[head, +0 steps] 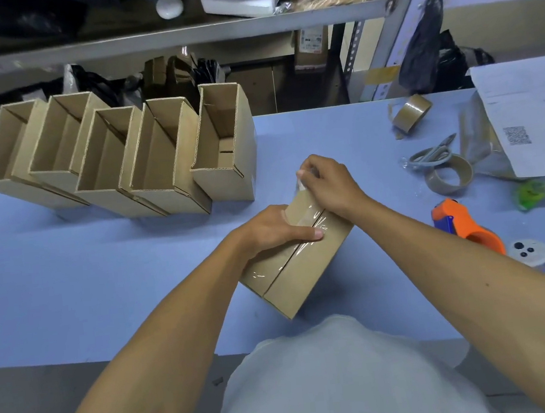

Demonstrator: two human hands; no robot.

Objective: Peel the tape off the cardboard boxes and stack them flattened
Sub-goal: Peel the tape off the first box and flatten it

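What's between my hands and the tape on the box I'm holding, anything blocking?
Nothing visible. The right hand already pinches the lifted end of the clear tape at the far end of the box, while the left hand grips that box.

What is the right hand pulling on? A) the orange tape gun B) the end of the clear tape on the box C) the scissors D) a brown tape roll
B: the right hand pinches the lifted end of the clear tape at the far edge of the cardboard box, while the left hand holds that box down; the scissors and the orange tape gun lie untouched on the table.
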